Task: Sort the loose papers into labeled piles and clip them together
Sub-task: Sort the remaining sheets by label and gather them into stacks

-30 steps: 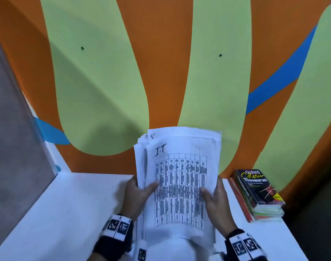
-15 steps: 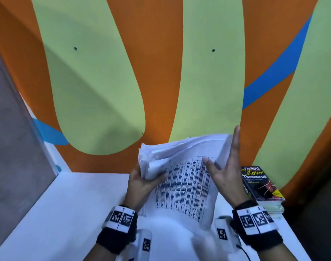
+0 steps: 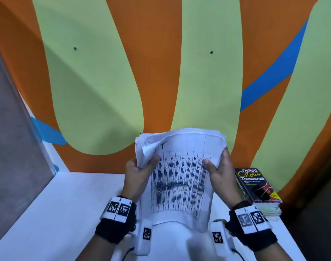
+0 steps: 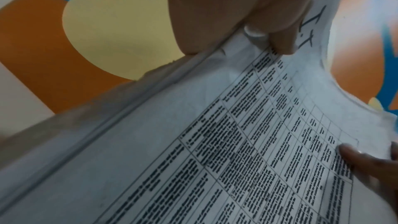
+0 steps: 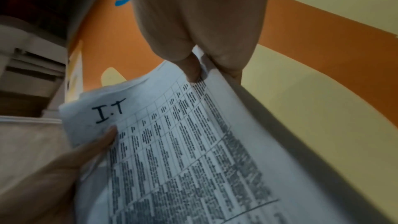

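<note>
A thick stack of white papers (image 3: 179, 178) stands upright above the white table (image 3: 63, 210), held between both hands. Its top sheet carries a printed table and the handwritten label "I.T" (image 5: 108, 112). My left hand (image 3: 140, 170) grips the stack's upper left edge, thumb on the front, where a corner of the top sheet curls. My right hand (image 3: 217, 166) grips the upper right edge, thumb on the print and fingers behind. In the left wrist view the left thumb (image 4: 277, 40) pins the sheet next to the label. The right wrist view shows the right thumb (image 5: 191, 67) pinching the edge.
A pile of books topped by an Oxford Colour Thesaurus (image 3: 255, 185) lies at the table's right rear corner. An orange, green and blue painted wall (image 3: 161, 63) rises right behind the table. A grey partition (image 3: 12, 147) borders the left side.
My right hand, open along the stack's right edge half a second ago, has closed back on that edge. The stack, bent over to the left, is upright and squarer again.
</note>
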`<move>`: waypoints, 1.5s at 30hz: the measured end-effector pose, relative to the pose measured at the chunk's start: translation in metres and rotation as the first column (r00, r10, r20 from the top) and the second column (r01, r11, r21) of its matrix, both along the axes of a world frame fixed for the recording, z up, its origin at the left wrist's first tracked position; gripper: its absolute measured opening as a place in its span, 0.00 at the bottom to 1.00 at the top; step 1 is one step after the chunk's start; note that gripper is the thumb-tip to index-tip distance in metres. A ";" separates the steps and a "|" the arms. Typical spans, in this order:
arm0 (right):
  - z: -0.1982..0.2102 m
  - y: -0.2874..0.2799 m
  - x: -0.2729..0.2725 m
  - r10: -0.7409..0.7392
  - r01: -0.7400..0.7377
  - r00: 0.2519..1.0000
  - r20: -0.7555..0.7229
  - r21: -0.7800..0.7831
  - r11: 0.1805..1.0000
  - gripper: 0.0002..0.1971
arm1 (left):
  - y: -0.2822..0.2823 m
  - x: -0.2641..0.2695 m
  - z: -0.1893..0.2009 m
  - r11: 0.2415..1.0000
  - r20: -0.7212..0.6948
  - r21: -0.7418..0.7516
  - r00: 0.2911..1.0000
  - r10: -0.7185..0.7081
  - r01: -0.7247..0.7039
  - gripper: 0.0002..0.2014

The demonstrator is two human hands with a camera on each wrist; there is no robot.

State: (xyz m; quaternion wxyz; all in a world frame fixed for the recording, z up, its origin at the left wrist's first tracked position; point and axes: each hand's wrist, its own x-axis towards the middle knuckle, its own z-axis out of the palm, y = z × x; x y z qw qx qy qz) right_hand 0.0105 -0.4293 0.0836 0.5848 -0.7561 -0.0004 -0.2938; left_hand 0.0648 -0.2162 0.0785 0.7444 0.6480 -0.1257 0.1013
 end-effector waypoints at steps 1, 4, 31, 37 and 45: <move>0.004 0.000 0.002 -0.012 0.012 1.000 0.015 0.001 1.000 0.26 | 0.000 0.000 0.007 1.000 -0.001 0.009 1.000 0.022 -0.022 0.11; 0.020 -0.001 0.001 0.025 -0.026 0.996 0.082 0.008 1.000 0.24 | 0.004 0.001 0.022 1.000 -0.014 -0.004 1.000 0.016 -0.016 0.06; 0.068 0.004 -0.010 -0.236 0.197 0.967 0.093 -0.863 0.465 0.47 | -0.012 -0.003 -0.034 0.976 -0.126 0.207 0.991 -0.038 0.064 0.19; 0.115 0.030 0.024 0.029 -0.227 0.971 -0.238 -0.879 0.419 0.12 | -0.022 -0.010 -0.030 0.954 -0.079 0.277 0.992 -0.094 0.112 0.14; 0.115 0.042 0.025 0.172 -0.288 0.957 -0.232 -0.807 0.516 0.13 | -0.015 -0.016 -0.026 0.956 -0.073 0.262 0.990 -0.117 0.132 0.26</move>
